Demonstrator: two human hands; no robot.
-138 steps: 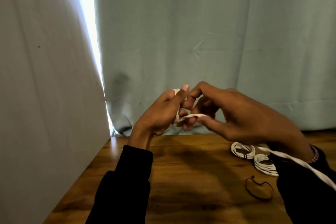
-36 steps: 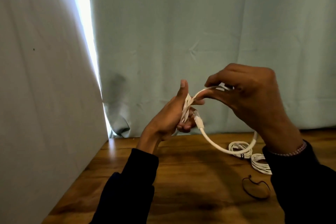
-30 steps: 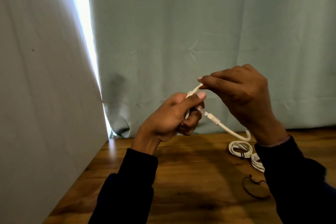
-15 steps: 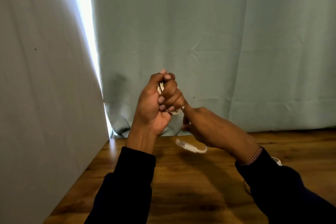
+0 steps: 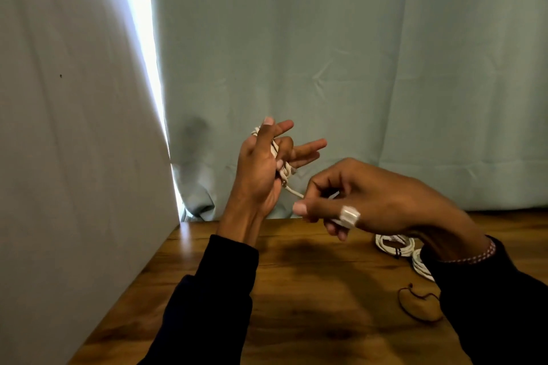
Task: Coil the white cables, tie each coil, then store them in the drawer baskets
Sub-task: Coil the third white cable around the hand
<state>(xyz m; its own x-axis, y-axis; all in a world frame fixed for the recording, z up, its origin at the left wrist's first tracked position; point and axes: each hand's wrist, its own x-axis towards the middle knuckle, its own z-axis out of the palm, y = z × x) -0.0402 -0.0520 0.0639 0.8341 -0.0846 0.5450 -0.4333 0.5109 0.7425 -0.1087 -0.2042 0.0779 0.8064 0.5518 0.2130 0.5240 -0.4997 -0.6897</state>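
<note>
A white cable is wound in a small coil around the fingers of my left hand, which is raised above the table with thumb and fingers stretched out. A short free tail runs from the coil down to my right hand. My right hand pinches that tail, and the white plug at the cable's end sticks out below its fingers. Two finished white coils lie on the wooden table at the right, partly hidden by my right sleeve.
A thin dark loop, perhaps a tie, lies on the table by my right sleeve. A pale green curtain hangs behind the table. A white panel stands along the left edge. No drawer or basket is in view.
My left hand has opened from a fist to spread fingers with the coil round them. My right hand moved right and up from under the left, and now pinches the tail near the plug.
</note>
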